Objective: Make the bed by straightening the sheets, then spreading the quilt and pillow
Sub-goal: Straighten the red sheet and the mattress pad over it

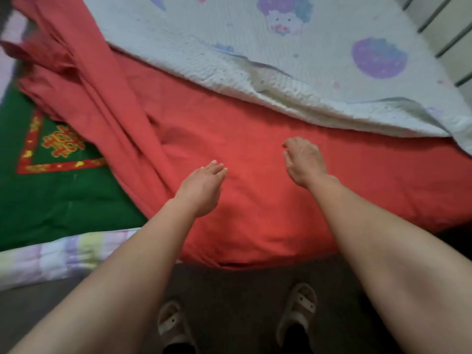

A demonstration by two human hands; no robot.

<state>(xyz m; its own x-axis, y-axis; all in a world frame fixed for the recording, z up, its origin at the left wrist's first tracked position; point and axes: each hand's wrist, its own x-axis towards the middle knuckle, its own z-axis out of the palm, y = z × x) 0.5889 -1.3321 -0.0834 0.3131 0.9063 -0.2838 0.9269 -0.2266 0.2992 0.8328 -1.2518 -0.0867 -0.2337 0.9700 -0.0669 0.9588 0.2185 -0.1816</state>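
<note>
Red sheet (255, 139) lies under left hand (201, 187); right hand (304, 159) above.

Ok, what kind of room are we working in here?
Most likely a bedroom, at a bedside: a red sheet is spread in front, a white printed quilt lies bunched behind it, and the person's sandals stand on the floor below.
</note>
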